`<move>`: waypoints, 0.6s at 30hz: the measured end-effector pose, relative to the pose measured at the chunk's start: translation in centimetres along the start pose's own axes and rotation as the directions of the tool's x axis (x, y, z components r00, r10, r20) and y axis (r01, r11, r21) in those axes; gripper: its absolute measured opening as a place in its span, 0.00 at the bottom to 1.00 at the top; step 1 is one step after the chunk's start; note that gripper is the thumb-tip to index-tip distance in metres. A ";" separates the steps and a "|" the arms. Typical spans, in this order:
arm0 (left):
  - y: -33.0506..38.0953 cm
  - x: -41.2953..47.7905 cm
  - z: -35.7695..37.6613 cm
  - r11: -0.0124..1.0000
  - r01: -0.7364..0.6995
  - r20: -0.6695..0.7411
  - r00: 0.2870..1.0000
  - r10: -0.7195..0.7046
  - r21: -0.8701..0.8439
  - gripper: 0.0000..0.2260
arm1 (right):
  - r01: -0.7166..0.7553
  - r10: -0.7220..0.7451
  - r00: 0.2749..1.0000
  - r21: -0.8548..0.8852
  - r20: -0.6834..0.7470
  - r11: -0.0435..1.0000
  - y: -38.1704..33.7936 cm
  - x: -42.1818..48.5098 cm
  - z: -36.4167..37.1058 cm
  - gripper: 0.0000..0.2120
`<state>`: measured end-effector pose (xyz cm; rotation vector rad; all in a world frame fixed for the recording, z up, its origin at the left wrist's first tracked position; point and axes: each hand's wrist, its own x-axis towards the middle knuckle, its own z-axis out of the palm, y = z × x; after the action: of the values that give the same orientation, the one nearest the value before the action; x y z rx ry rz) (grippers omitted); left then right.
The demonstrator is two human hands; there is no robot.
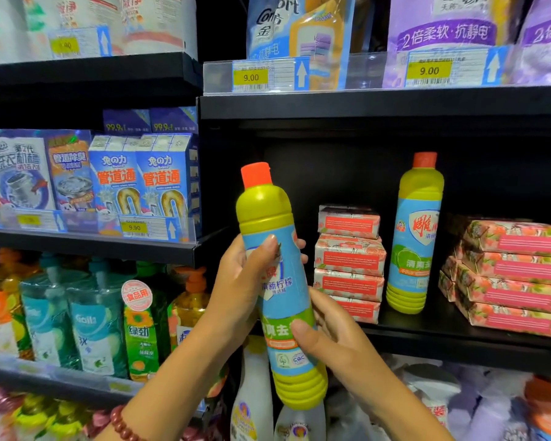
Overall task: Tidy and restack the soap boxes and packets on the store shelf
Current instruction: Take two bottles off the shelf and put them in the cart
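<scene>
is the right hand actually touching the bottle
Touching. The head view shows the right hand gripping the lower part of the bottle, with its thumb across the label.

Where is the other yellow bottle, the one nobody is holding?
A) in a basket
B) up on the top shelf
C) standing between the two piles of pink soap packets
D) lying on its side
C: the other bottle stands upright on the shelf between the left pile of soap packets and the right pile, while the left hand and right hand grip the held bottle.
</scene>
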<state>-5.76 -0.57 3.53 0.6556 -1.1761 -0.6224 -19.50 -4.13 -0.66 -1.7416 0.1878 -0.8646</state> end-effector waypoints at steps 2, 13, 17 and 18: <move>0.0 0.0 0.0 1.000 -0.003 0.004 1.000 0.003 0.005 0.24 | 0.023 -0.029 0.997 -0.074 -0.070 0.997 -0.1 0.1 0.2 0.21; -1.0 -0.1 2.1 0.941 -0.120 -0.019 0.991 0.132 0.318 0.10 | -0.048 -0.086 0.946 -0.398 -0.312 0.916 0.9 -0.3 0.2 0.34; -2.1 -0.1 3.8 0.965 -0.080 0.028 0.997 0.075 0.248 0.08 | -0.044 0.008 0.971 -0.146 -0.238 0.988 1.2 -1.4 -1.5 0.32; -2.4 0.0 4.6 0.972 -0.063 0.049 0.997 0.053 0.225 0.08 | -0.024 -0.018 0.960 -0.144 -0.280 0.989 1.2 -1.8 -2.0 0.30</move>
<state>-10.37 -2.74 2.86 0.8002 -1.3135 -0.4582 -21.71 -5.10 -2.35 -1.7464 0.4527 -1.1189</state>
